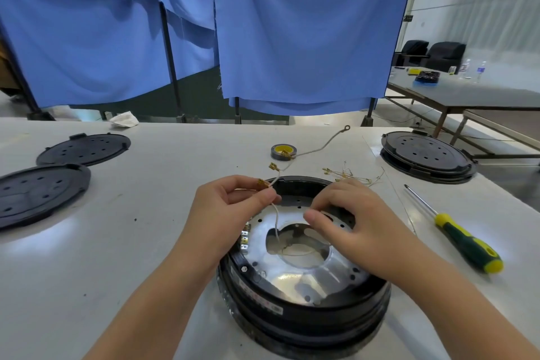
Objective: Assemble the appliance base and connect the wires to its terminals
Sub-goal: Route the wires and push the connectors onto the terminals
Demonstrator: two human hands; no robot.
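Note:
A round black appliance base (304, 318) with a shiny metal plate (295, 278) inside sits on the white table in front of me. My left hand (230, 207) pinches a thin white wire (276, 222) just below its brass terminal clip (262, 184); the wire hangs down into the plate's centre opening. My right hand (347, 219) hovers over the base's far right side, its thumb and fingers pinched on the wire's other strand. A white terminal block (244, 240) sits at the base's left inner rim.
A green and yellow screwdriver (464, 240) lies to the right. A tape roll (283, 152), a ring-ended wire (324, 146) and several loose wires (350, 174) lie beyond the base. Black round covers (41, 193) (84, 149) rest at left, another base (426, 158) at far right.

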